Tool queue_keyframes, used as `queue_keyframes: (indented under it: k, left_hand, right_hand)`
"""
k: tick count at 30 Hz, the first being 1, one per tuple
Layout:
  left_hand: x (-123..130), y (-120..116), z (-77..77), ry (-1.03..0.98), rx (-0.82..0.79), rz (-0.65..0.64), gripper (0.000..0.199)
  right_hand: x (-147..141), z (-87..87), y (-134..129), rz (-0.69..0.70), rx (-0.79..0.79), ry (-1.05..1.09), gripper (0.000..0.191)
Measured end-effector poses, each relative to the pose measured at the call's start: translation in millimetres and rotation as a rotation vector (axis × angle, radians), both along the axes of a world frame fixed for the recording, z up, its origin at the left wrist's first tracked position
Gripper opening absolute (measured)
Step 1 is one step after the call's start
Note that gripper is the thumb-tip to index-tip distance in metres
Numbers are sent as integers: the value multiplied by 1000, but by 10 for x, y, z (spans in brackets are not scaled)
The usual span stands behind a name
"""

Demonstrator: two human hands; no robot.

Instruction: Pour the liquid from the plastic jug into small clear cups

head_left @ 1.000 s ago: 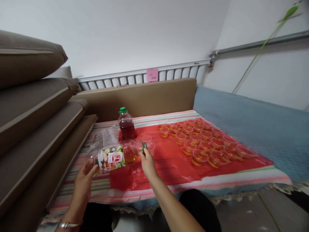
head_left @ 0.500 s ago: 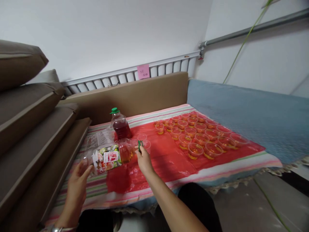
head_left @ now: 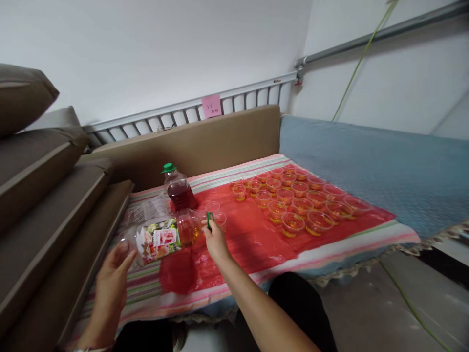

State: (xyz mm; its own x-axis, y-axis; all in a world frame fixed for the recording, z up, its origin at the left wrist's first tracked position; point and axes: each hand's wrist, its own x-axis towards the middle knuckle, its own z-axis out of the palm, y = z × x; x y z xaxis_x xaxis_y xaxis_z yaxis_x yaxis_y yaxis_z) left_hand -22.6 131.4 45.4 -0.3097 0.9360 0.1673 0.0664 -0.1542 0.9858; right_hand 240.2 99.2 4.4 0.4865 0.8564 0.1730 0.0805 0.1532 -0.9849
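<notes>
A large clear plastic bottle [head_left: 159, 239] with a fruit label is held nearly level over a red plastic sheet [head_left: 238, 239]. My left hand [head_left: 115, 266] grips its base. My right hand [head_left: 214, 237] closes around its neck, by a green ring. Some amber liquid has gathered toward the neck end. Just beyond the neck stand two clear plastic cups [head_left: 220, 221], partly hidden by the bottle and my hand. Rows of several clear cups [head_left: 292, 225] with shallow amber liquid fill the right side of the sheet.
A jug of dark red liquid [head_left: 181, 193] with a green cap stands behind the bottle, near a crumpled clear plastic wrapper [head_left: 146, 210]. Stacked brown cushions [head_left: 47, 220] rise at the left. A blue-covered backrest [head_left: 366, 161] borders the right.
The view has shifted slightly, so everything sits a little further left. The bottle stays nearly level between both hands, which keep their grip.
</notes>
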Motion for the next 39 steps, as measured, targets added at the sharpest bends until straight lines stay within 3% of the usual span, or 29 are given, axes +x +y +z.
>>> queue_keyframes:
  k: [31, 35, 39]
  left_hand:
    - [76, -112, 223, 4, 31, 23, 55]
    - [37, -97, 200, -1, 28, 36, 57]
    - [-42, -55, 45, -43, -8, 28, 57]
  right_hand:
    - [-22, 115, -4, 12, -26, -36, 16]
    - [-27, 114, -12, 12, -22, -42, 17]
    - [-22, 153, -18, 15, -12, -60, 19]
